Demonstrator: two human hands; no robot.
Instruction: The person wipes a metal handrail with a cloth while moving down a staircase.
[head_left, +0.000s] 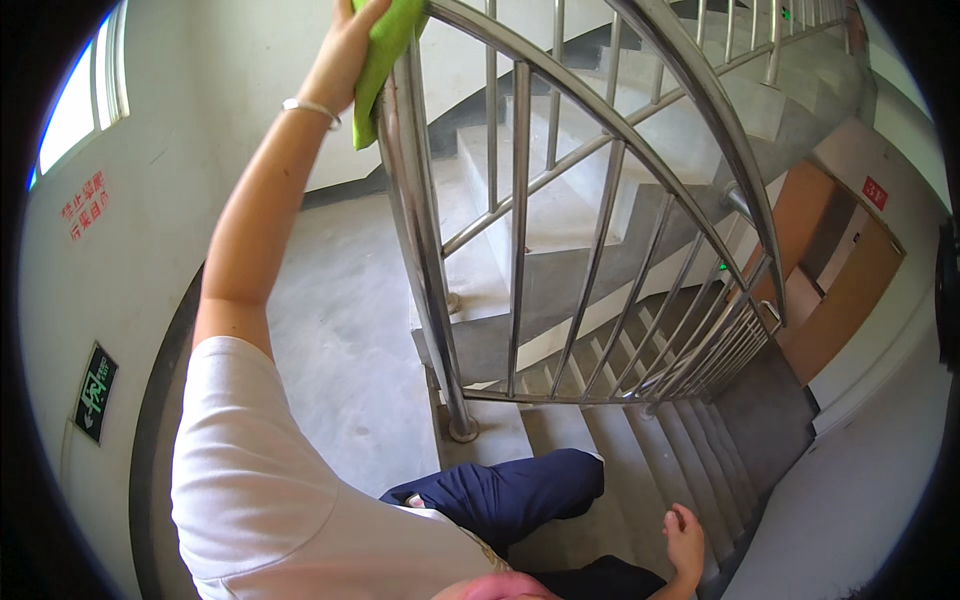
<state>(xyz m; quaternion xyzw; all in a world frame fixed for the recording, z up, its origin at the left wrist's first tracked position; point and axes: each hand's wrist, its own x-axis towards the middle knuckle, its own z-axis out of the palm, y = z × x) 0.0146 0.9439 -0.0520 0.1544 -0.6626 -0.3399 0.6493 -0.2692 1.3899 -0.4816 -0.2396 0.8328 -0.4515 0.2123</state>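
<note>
My left hand (346, 52) is stretched up to the top edge of the view, partly cut off. It presses a green cloth (386, 49) around the top of a stainless steel railing post (424, 225). The cloth hangs down the side of the post. From there a curved steel handrail (577, 86) slopes down to the right, with thin balusters (519, 225) beneath it. My right hand (684, 544) hangs low at the lower right, above the steps, with nothing in it and its fingers loosely bent.
Concrete steps (622, 442) descend to the right towards an open brown door (847, 307). Another flight (570, 217) rises behind the railing. A grey landing (337, 300) lies at the left, beside a white wall (150, 247) with a window (71, 97) and an exit sign (96, 392).
</note>
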